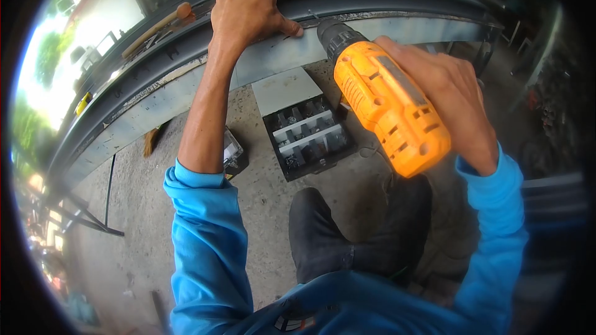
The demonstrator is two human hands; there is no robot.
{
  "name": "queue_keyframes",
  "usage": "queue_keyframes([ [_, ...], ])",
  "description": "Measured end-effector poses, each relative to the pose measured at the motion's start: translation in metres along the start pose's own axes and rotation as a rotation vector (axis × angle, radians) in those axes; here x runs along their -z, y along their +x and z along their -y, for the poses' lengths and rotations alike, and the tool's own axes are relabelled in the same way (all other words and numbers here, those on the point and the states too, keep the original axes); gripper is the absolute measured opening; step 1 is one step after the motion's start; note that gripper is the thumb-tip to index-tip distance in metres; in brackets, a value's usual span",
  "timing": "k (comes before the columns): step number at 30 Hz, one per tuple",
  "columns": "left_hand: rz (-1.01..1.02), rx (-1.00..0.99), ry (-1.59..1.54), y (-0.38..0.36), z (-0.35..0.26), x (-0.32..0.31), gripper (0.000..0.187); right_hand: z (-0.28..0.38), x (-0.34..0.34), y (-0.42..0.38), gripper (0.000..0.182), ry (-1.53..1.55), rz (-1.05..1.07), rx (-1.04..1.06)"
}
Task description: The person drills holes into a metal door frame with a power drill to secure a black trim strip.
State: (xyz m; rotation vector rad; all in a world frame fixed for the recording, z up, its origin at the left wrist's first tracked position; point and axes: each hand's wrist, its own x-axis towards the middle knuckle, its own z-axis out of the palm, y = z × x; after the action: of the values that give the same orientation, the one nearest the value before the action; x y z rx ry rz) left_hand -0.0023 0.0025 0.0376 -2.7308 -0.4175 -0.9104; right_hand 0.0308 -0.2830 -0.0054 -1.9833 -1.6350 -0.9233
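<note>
My right hand (444, 80) is wrapped around an orange cordless drill (388, 108) with a black chuck (340, 37). The drill points up and left, and its thin bit (313, 15) meets or nearly meets the face of a long dark metal beam (385, 1); contact is hard to tell. Left of the bit, my left hand (248, 15) grips the top of this beam, fingers curled over it and thumb stretched toward the bit. The left fingertips are hidden behind the beam. The drill's handle and trigger are mostly hidden under its body.
An open organizer case (304, 130) with small hardware in compartments lies on the concrete floor, beside a smaller box (234, 155). A wooden-handled tool (155, 30) and a yellow object (83, 103) rest along the bench at left. A bristle brush (149, 141) shows below.
</note>
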Motion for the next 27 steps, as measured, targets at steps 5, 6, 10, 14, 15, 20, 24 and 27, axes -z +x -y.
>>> queue_keyframes([
  [5,-0.035,-0.016,-0.004,-0.001,-0.001,0.001,0.068,-0.002,-0.003,-0.001,0.065,0.008,-0.02,0.028],
  [6,-0.019,-0.006,-0.003,-0.001,-0.001,0.001,0.068,-0.001,-0.003,0.0,0.065,-0.008,0.006,0.007],
  [10,0.014,0.003,0.011,0.002,0.001,-0.001,0.068,0.003,-0.003,-0.002,0.064,0.006,-0.022,0.027],
  [14,-0.052,-0.017,-0.021,-0.001,0.001,-0.002,0.068,0.01,-0.002,0.001,0.062,-0.041,0.007,0.015],
  [15,-0.039,-0.022,-0.012,-0.001,0.001,0.0,0.068,0.012,0.0,0.003,0.062,-0.077,0.034,0.008],
  [20,-0.039,-0.016,-0.008,-0.001,0.002,-0.002,0.067,0.008,0.003,0.002,0.065,0.017,-0.081,0.111],
  [24,-0.021,-0.007,-0.005,0.002,0.001,0.001,0.066,0.003,-0.004,-0.001,0.065,0.038,-0.085,0.065],
  [27,-0.032,-0.004,-0.012,0.001,0.003,-0.005,0.065,0.007,-0.005,-0.001,0.067,0.017,-0.039,0.034],
])
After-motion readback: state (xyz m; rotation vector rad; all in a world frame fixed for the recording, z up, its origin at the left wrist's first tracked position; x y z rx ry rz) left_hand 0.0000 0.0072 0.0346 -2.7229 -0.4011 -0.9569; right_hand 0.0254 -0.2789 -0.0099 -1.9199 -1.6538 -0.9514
